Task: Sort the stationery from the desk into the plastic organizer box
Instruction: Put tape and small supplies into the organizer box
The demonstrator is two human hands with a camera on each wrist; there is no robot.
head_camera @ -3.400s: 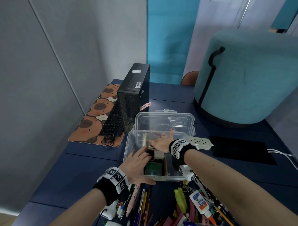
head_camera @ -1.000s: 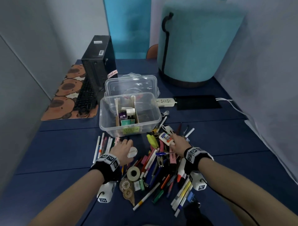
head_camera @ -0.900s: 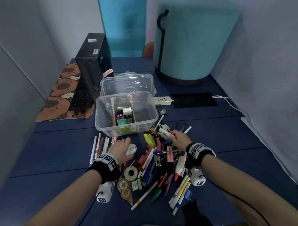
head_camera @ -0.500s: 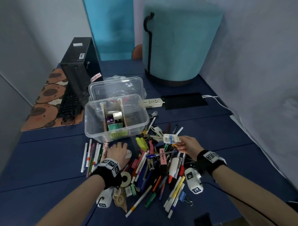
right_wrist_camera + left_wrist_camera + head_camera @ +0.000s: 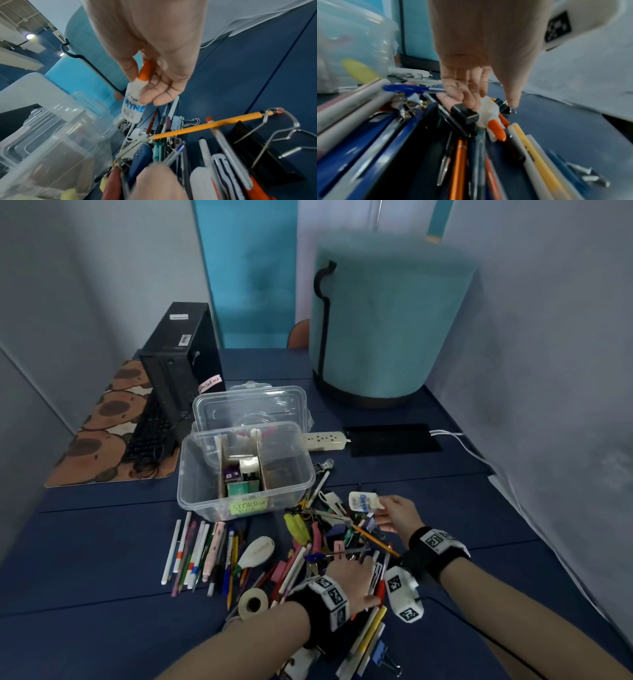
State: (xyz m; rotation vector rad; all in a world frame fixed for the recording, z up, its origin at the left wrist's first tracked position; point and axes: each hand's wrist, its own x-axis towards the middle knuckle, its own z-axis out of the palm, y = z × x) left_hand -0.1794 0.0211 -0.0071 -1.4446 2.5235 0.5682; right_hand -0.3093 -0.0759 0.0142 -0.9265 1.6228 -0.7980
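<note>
The clear organizer box (image 5: 191,474) with cardboard dividers stands open mid-desk, a green label on its front. My right hand (image 5: 394,513) pinches a white glue bottle (image 5: 362,501) by its orange-capped neck, lifted just right of the box; the right wrist view shows the bottle (image 5: 133,108) hanging from the fingers (image 5: 159,94). My left hand (image 5: 352,573) reaches down into the stationery pile (image 5: 329,546). In the left wrist view its fingertips (image 5: 471,100) touch a second white bottle with an orange cap (image 5: 489,116) and a black clip, thumb apart to the right.
The box lid (image 5: 250,409) lies behind the box. Pens (image 5: 198,553) lie in a row front left, beside a white oval item (image 5: 258,553) and a tape roll (image 5: 253,604). A computer tower (image 5: 181,361), power strip (image 5: 322,440), black pad (image 5: 394,440) and teal pouffe (image 5: 387,320) stand behind.
My right hand has lifted the glue bottle off the pile. My left hand left the white oval item and moved right, over the middle of the pile.
</note>
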